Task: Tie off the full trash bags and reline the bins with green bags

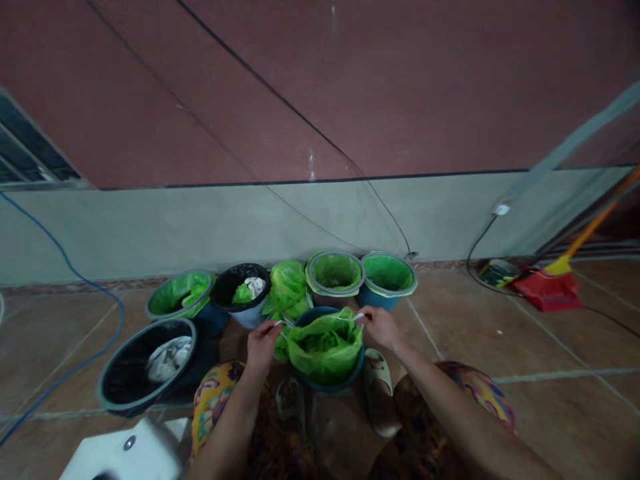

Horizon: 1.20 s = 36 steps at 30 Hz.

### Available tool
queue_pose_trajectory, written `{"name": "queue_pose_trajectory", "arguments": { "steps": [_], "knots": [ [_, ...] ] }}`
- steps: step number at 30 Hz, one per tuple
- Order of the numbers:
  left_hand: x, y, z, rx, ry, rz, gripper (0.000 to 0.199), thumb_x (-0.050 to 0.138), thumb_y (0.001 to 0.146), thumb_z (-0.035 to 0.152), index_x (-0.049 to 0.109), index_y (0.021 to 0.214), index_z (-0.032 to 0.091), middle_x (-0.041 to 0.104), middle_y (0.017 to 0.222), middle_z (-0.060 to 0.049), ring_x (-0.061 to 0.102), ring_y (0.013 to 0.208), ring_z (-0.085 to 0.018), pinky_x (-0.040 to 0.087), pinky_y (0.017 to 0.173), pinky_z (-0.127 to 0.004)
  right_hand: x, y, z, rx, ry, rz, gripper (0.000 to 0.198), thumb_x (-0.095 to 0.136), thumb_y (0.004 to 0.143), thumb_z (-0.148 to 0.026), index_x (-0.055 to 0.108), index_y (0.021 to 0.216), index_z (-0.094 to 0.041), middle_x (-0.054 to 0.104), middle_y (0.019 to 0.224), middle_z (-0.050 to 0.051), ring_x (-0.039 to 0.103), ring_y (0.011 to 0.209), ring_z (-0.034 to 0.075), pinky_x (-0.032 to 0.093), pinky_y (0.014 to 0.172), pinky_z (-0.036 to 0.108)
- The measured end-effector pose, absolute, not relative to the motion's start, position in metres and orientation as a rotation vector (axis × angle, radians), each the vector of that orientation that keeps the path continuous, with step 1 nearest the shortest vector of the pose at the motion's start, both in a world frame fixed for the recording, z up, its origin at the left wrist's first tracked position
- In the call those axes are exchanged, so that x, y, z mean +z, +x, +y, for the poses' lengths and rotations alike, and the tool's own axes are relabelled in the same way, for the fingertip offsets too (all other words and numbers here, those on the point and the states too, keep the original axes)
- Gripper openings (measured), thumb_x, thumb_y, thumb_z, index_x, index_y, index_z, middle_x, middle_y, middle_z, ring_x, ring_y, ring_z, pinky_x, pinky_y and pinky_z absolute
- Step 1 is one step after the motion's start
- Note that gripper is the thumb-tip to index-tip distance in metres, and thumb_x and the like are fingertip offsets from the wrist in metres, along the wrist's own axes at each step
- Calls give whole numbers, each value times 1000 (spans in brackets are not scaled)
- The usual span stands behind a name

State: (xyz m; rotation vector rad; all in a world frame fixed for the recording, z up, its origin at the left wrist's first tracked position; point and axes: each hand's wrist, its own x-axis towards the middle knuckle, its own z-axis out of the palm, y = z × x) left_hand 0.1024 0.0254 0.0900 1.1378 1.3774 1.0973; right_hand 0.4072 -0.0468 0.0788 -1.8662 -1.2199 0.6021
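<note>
A green bin bag (325,359) lines a dark teal bin (361,365) between my feet, its mouth gathered upward. My left hand (263,345) pinches a white drawstring (278,323) at the bag's left side. On the right, my right hand (381,327) grips another white stretch of drawstring (358,317). Crumpled green plastic shows inside the bag. Just behind it stands a knotted green bag (287,290), and part of it is hidden by the front bin.
Behind are two green-lined bins (335,288) (387,290). To the left stand a black-lined bin (225,293), a green-lined bin (155,300) and a wide black-lined bin (120,363). A blue hose (75,270) crosses the floor; a red dustpan (547,290) lies right.
</note>
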Motion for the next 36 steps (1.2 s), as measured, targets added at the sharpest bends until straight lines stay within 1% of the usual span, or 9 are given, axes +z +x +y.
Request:
{"name": "queue_pose_trajectory", "arguments": {
  "steps": [3,6,13,20,24,27,30,32,36],
  "knots": [
    [121,131,21,1055,1294,1228,19,72,67,35,75,72,17,71,70,-1,61,69,-15,47,67,-24,99,385,-35,589,-1694,-1499,16,58,76,-21,74,75,-24,71,76,2,62,73,18,42,70,28],
    [144,164,18,944,1472,1097,18,69,71,34,74,73,17,68,66,0,57,63,-13,45,64,-24,117,367,-20,619,-1523,-1550,16,57,78,-23,73,80,-21,70,82,3,61,75,17,43,71,28],
    [169,200,36,832,1682,1001,17,63,76,30,74,74,16,70,69,-1,59,65,-13,45,64,-24,130,350,1,1121,-1231,-1215,17,60,74,-36,63,77,-19,55,54,-6,46,49,9,35,50,21],
    [168,203,68,789,1592,1053,16,65,73,29,70,70,15,64,63,0,54,60,-11,43,59,-22,132,347,13,1490,-1101,-1020,14,63,66,-32,62,73,-19,57,54,-5,53,51,10,38,49,21],
    [157,201,78,769,1416,983,25,69,74,39,68,75,14,65,66,-1,56,61,-12,45,62,-24,130,345,16,1503,-1047,-1004,16,66,68,-34,64,73,-19,65,66,-2,54,53,9,38,50,21],
    [134,194,79,745,1391,900,31,67,77,44,70,91,16,72,89,-5,64,82,-17,49,78,-28,126,349,18,1453,-1073,-891,18,68,69,-35,65,73,-18,62,62,-3,52,52,8,38,50,21],
    [101,189,70,602,1492,785,31,63,80,42,71,101,20,73,105,-6,64,100,-20,46,93,-32,124,356,18,1446,-1056,-744,21,72,68,-37,65,77,-18,62,63,-3,52,52,8,39,52,21],
    [80,191,60,489,1589,732,29,57,85,41,71,100,20,73,104,-6,64,100,-20,45,95,-32,123,361,18,1448,-1040,-679,25,75,66,-37,65,79,-18,65,69,-2,52,54,8,41,53,22],
    [56,202,50,408,1687,791,31,48,90,39,70,83,18,72,88,-5,63,84,-18,46,85,-31,122,369,20,1423,-1061,-618,28,78,64,-37,66,80,-18,67,72,0,53,55,9,41,53,22]
  ]
}}
